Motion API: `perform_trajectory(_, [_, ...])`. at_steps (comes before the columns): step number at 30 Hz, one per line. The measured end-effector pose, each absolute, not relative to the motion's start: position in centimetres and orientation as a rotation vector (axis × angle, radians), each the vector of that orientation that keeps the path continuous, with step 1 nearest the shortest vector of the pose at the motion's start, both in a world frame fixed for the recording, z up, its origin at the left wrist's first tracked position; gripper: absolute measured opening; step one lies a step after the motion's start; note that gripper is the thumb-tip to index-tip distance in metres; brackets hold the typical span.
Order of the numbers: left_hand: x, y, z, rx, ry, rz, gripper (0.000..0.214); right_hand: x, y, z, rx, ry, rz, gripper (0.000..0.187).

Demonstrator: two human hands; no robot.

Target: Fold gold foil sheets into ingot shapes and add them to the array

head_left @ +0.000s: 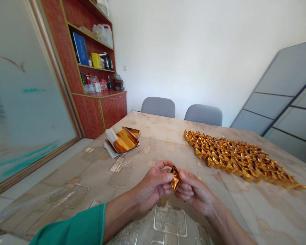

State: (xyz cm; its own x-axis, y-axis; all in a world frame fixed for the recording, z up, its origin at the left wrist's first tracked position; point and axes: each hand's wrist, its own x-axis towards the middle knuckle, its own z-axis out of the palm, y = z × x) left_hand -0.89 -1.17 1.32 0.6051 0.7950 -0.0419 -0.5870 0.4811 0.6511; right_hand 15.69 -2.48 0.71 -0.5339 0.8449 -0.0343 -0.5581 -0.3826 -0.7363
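Teal sleeve (76, 226), foil piece (175, 177), patterned tablecloth (91, 170)

On the table (73, 180): one stack of gold sheets (124, 139), folded gold pieces (239, 160) beyond counting. Above its near edge: two hands, left hand (153, 185), right hand (193, 192), one gold fold (175, 177). Past its far edge: two grey chairs (158, 107) (203, 114).

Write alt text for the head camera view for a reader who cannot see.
The left hand and the right hand pinch a small folded gold foil piece together above a beige patterned table. Many similar folded gold pieces lie in rows at right; flat gold foil sheets lie at left.
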Motion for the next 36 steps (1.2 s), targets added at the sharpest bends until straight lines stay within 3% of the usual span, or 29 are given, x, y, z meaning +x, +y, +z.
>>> perform_trajectory(6, [-0.77, -1.18, 1.42, 0.708, 0.501, 0.906, 0.030, 15.65, -2.36, 0.43, -0.530, -0.882, 2.055, 0.024])
perform_trajectory(15, [-1.01, -1.14, 1.42, 0.627, 0.414, 0.852, 0.035, 15.49, -2.61, 0.65, -0.574, -0.814, 1.996, 0.025])
perform_trajectory(22, [-1.12, -0.57, 1.00, 0.592, 0.350, 0.836, 0.023, 15.47, -2.62, 0.61, -0.656, -0.711, 1.883, 0.026])
perform_trajectory(36, [-1.04, -0.62, 1.21, 0.637, 0.368, 0.878, 0.026, 15.05, -2.42, 0.29, -0.649, -0.778, 1.826, 0.019])
